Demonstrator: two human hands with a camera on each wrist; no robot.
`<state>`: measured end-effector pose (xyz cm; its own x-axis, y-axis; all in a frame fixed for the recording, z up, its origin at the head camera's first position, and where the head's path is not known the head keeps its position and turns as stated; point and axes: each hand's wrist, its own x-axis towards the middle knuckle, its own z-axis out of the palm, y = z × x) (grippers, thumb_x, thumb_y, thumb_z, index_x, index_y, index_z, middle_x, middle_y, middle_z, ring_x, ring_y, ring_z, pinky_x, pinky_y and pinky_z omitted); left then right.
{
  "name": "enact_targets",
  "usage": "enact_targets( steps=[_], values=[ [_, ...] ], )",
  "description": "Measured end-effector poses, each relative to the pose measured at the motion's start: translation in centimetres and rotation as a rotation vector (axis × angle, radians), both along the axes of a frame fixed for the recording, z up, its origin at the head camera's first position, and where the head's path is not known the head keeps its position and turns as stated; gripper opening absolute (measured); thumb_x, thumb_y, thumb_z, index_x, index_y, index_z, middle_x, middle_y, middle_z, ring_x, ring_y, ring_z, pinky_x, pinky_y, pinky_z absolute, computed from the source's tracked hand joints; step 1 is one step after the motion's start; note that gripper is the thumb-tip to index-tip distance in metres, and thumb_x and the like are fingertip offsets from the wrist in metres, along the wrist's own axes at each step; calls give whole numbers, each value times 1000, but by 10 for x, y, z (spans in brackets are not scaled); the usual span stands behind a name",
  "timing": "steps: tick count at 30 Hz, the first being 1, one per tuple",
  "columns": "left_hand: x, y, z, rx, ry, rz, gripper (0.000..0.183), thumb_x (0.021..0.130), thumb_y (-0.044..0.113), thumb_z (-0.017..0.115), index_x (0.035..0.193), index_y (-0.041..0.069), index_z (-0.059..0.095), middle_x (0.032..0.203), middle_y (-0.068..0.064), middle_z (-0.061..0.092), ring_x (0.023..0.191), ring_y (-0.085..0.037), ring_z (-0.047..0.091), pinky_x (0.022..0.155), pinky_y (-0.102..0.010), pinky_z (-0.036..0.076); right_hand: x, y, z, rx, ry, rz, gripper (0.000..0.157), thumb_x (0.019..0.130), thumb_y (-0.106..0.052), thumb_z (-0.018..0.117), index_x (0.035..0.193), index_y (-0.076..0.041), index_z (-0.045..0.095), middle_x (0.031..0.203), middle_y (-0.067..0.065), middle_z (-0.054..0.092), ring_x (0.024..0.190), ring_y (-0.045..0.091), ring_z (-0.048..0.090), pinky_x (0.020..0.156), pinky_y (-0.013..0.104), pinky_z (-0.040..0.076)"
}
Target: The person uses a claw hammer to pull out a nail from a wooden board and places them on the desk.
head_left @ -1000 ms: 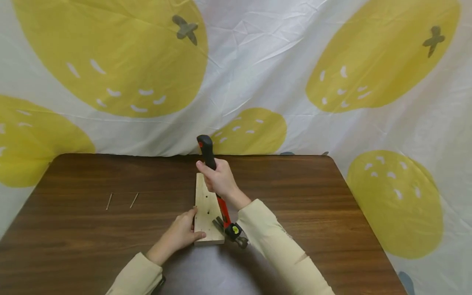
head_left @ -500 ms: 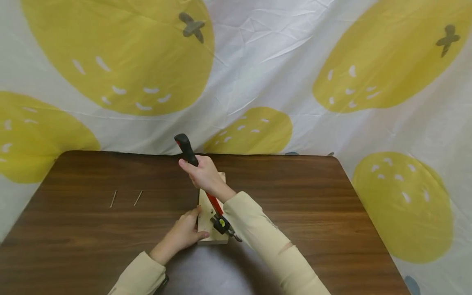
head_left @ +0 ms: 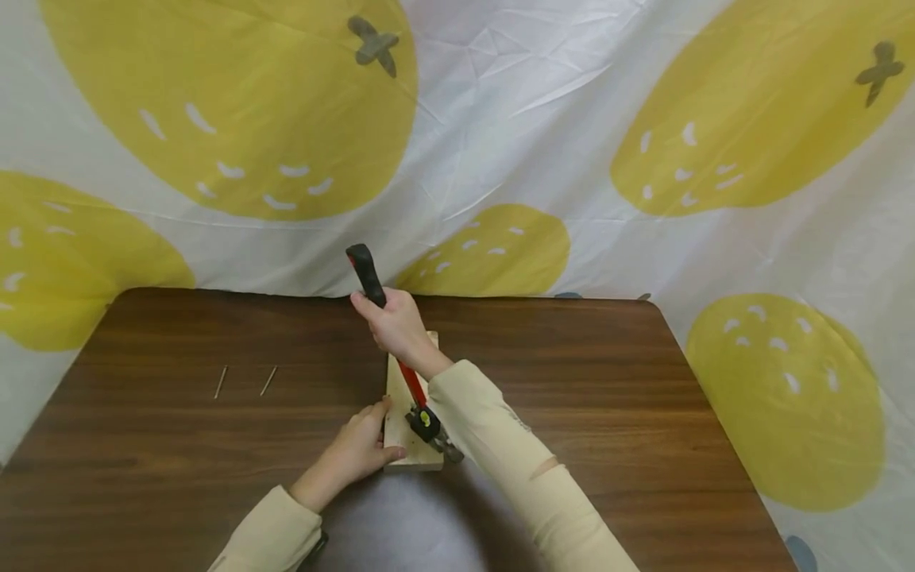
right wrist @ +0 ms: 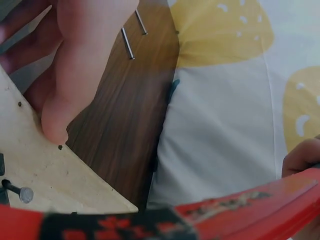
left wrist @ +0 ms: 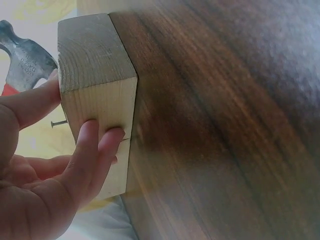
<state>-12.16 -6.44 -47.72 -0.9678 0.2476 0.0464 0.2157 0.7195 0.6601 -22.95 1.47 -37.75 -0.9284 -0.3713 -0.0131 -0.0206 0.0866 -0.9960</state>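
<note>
My right hand (head_left: 402, 324) grips the handle of a claw hammer (head_left: 412, 387) with a red shaft and black grip. Its steel head (left wrist: 30, 62) is over the near part of a pale wooden board (head_left: 396, 397). My left hand (head_left: 360, 445) holds the board's left edge, thumb on top and fingers against the side (left wrist: 87, 150). A nail (left wrist: 59, 123) stands out of the board's top face. In the right wrist view the nail (right wrist: 22, 193) is near the red shaft, beside small dark holes in the wood. The hammer hides part of the board in the head view.
Two loose nails (head_left: 221, 382) lie apart on the brown wood-grain table (head_left: 572, 381), left of the board. A white cloth with yellow fruit prints (head_left: 500, 159) hangs behind the table's back edge.
The hammer has swung left, its head going from the board's right edge to over the board. My right hand moved left with it. My left hand keeps its hold on the board.
</note>
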Motion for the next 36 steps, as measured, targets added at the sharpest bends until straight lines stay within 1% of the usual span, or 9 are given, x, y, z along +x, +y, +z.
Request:
enact_targets(
  steps=[6, 9, 13, 16, 19, 21, 27, 31, 36],
  values=[
    [1, -1, 1, -8, -4, 1, 75, 64, 16, 80, 123, -13, 45, 114, -28, 55, 97, -38, 56, 83, -48, 45, -6, -1, -1, -3, 16, -79, 34, 90, -24, 56, 63, -9, 43, 41, -4, 32, 33, 8, 29, 34, 23, 24],
    [1, 0, 1, -7, -7, 2, 75, 64, 16, 81, 123, -14, 45, 115, -29, 54, 98, -38, 55, 84, -48, 45, -8, -2, -1, 4, 3, -71, 34, 90, -24, 56, 62, -9, 43, 41, -4, 33, 32, 8, 30, 34, 23, 24],
    [1, 2, 0, 6, -12, -6, 76, 64, 15, 80, 123, -15, 44, 116, -30, 53, 100, -38, 55, 85, -48, 44, -11, -3, -3, 57, 13, -66, 39, 90, -28, 56, 59, -10, 41, 40, -4, 33, 34, 9, 30, 35, 23, 24],
    [1, 2, 1, 7, -9, -12, 76, 64, 16, 80, 123, -15, 44, 117, -31, 52, 103, -40, 53, 88, -48, 43, -13, -3, -5, 104, 96, -143, 42, 89, -30, 56, 56, -11, 39, 42, -5, 33, 37, 9, 30, 37, 23, 24],
    [1, 1, 3, -6, -10, -11, 76, 65, 16, 80, 123, -15, 44, 118, -31, 52, 106, -42, 51, 90, -49, 42, -15, -1, -6, 98, 190, -247, 42, 88, -28, 57, 54, -11, 38, 44, -6, 31, 39, 9, 28, 39, 23, 23],
    [1, 0, 3, -9, -14, -13, 75, 65, 16, 80, 123, -15, 44, 118, -31, 52, 107, -43, 51, 90, -49, 41, -16, 0, -6, 77, 226, -289, 41, 88, -26, 57, 54, -12, 38, 45, -6, 31, 40, 9, 29, 39, 22, 23],
    [2, 1, 4, -9, -23, -22, 75, 66, 16, 80, 123, -15, 43, 118, -31, 52, 107, -43, 51, 90, -49, 42, -13, 3, -5, 34, 247, -269, 38, 88, -24, 57, 57, -11, 40, 46, -5, 32, 40, 8, 30, 39, 22, 24],
    [2, 2, 5, -23, -26, -24, 76, 66, 17, 80, 123, -16, 43, 118, -31, 52, 107, -43, 51, 90, -49, 42, -8, 8, -4, -3, 260, -260, 35, 89, -21, 57, 59, -8, 42, 46, -4, 33, 40, 8, 32, 39, 22, 25],
    [2, 5, 6, -20, -47, -13, 76, 66, 16, 80, 123, -16, 42, 119, -32, 51, 108, -44, 50, 91, -50, 41, 2, 14, -3, -30, 316, -253, 31, 88, -16, 58, 63, -4, 47, 46, -4, 36, 40, 7, 34, 40, 21, 27]
  ],
)
